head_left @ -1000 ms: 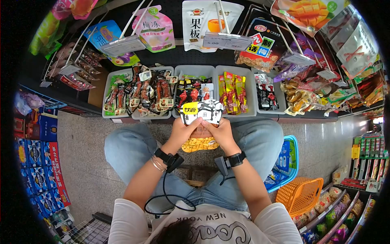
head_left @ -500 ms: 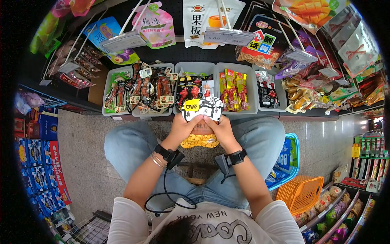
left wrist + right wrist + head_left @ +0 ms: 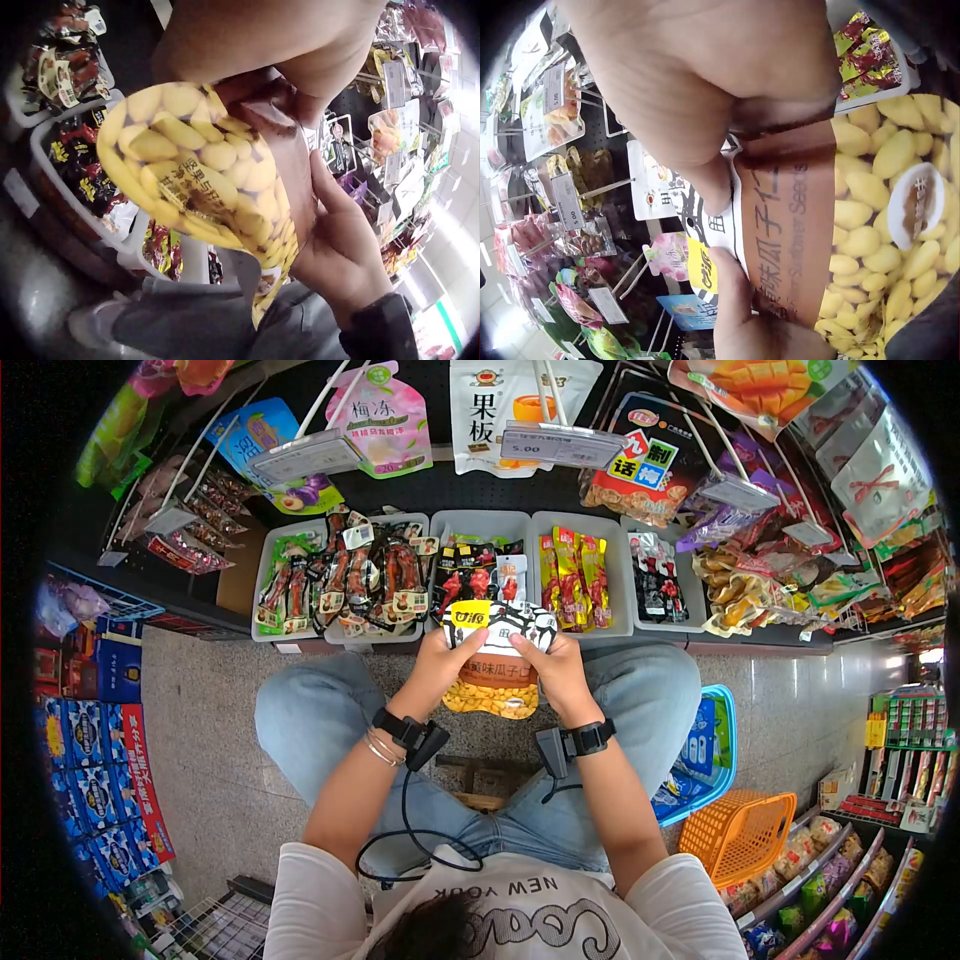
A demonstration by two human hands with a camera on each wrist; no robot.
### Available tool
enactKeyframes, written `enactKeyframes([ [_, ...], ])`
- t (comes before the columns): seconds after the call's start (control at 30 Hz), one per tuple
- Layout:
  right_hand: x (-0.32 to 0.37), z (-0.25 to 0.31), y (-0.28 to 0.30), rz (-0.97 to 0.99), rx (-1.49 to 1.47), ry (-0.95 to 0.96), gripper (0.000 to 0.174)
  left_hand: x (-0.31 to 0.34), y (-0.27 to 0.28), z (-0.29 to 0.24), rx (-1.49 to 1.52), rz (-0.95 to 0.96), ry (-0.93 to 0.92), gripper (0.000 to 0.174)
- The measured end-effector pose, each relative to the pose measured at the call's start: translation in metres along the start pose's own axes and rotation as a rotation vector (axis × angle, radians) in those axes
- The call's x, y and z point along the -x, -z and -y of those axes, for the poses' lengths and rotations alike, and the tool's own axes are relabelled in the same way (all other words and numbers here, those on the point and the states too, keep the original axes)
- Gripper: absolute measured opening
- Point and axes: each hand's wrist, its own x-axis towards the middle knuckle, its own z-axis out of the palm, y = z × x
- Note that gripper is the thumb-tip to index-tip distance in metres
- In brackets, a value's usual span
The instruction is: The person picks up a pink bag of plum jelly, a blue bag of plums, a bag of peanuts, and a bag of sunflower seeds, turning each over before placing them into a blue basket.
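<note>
A snack bag of sunflower seeds (image 3: 492, 672), white and black at the top, brown in the middle and yellow below, is held upright in front of the knees. My left hand (image 3: 440, 667) grips its left side and my right hand (image 3: 562, 672) its right side. Both thumbs press on the printed front, apart from each other, while the other fingers go behind the bag. In the right wrist view the bag's brown band (image 3: 791, 217) faces the camera. The left wrist view shows the yellow lower part (image 3: 199, 161), its bottom edge bent.
Grey bins (image 3: 610, 625) of small packets line the low shelf just beyond the bag. Hanging bags and price tags (image 3: 562, 448) are above them. A blue basket (image 3: 728, 760) and an orange basket (image 3: 740, 840) stand by the right knee. Blue packages (image 3: 92, 800) are stacked at left.
The thumbs, close together before, have spread apart, uncovering more of the bag's brown lettering. The bag has risen slightly toward the bins.
</note>
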Motion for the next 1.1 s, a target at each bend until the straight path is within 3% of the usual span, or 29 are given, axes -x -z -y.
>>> enactKeyframes([
  [0.03, 0.001, 0.003, -0.003, -0.016, -0.024, 0.016, 0.016, -0.001, 0.001, 0.000, -0.007, -0.011, 0.017, 0.030],
  [0.13, -0.001, -0.002, 0.002, -0.138, -0.135, 0.009, 0.019, -0.012, 0.005, 0.013, -0.045, -0.125, -0.163, 0.037],
  [0.27, -0.005, -0.004, 0.007, -0.125, -0.343, 0.008, 0.030, -0.008, 0.006, 0.023, -0.433, -0.315, -0.229, 0.052],
  [0.37, 0.000, -0.007, -0.001, -0.023, -0.375, -0.022, 0.031, -0.001, -0.006, 0.021, -0.852, -0.193, -0.528, 0.058],
  [0.43, 0.002, -0.017, -0.006, 0.042, -0.348, -0.066, 0.033, 0.003, -0.020, 0.025, -0.661, -0.050, -0.452, 0.083],
  [0.5, 0.008, -0.019, -0.004, 0.075, -0.241, -0.193, 0.031, 0.006, -0.022, 0.031, -0.687, -0.003, -0.388, 0.089],
  [0.63, 0.014, -0.008, -0.011, 0.287, -0.242, -0.128, 0.046, 0.003, -0.012, 0.050, -0.505, 0.034, -0.239, 0.071],
  [0.67, 0.016, -0.002, -0.010, 0.321, -0.233, -0.174, 0.054, 0.003, -0.012, 0.056, -0.455, -0.039, -0.318, 0.052],
  [0.8, 0.009, -0.004, -0.008, 0.246, -0.266, -0.153, 0.050, -0.007, 0.005, 0.064, -0.213, -0.145, -0.093, 0.029],
  [0.97, -0.004, -0.008, 0.006, -0.007, -0.038, -0.007, 0.042, -0.004, 0.001, 0.028, 0.102, -0.074, 0.034, 0.028],
  [1.1, -0.006, -0.005, 0.009, -0.092, 0.083, 0.111, 0.045, -0.002, -0.003, 0.011, 0.243, -0.004, 0.096, 0.030],
])
